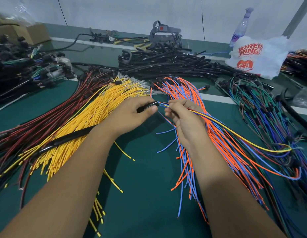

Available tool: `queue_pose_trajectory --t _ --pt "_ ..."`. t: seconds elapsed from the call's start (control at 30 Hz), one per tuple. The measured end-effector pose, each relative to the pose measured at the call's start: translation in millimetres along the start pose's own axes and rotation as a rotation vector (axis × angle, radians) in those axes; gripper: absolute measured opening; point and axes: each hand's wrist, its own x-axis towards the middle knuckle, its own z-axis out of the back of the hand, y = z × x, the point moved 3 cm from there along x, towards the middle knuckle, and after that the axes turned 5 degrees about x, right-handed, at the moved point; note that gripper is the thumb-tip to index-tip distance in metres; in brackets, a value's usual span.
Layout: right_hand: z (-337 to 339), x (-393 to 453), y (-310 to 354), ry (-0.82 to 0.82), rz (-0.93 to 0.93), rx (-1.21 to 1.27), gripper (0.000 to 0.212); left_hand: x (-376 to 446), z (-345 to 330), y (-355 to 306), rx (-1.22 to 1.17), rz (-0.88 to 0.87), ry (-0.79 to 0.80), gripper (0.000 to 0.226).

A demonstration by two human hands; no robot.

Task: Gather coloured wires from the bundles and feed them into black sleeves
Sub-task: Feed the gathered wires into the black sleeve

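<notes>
With my left hand [132,115] pinching the black sleeve [150,105] at its mouth and my right hand [182,117] pinching the gathered wires [164,105] at three o'clock of it, I'm mid-feed, next probably pushing them straight in.

Pale wall [132,12] behind a green-topped table [146,177] — evenly lit.

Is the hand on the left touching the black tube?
Touching. The head view shows the left hand pinching the black sleeve between thumb and fingers.
</notes>
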Motion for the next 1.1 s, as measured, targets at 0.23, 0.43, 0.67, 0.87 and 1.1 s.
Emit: queue_pose_trajectory --t 0.23,0.43,0.67,0.87,1.1 --pt "-0.5 -1.1 -1.9 0.041 0.05 -0.195 0.021 -0.9 6.6 3.0 0.271 0.034 -0.05 0.018" --pt "-2.1 -2.4 -1.3 0.112 0.088 -0.285 0.022 -0.1 11.9 3.6 0.503 0.01 -0.076 0.025" --pt "0.8 -1.7 1.7 0.194 0.052 -0.26 0.023 -1.6 13.9 -7.2 0.536 -0.12 -0.039 0.048" --pt "1.8 -0.6 2.5 0.136 0.015 -0.191 0.027 -0.8 7.7 -12.1 0.512 -0.109 -0.042 0.04" --pt "0.4 -0.4 3.9 0.07 -0.019 -0.02 0.04 3.4 -5.3 -8.4 0.687 -0.028 0.102 0.046"
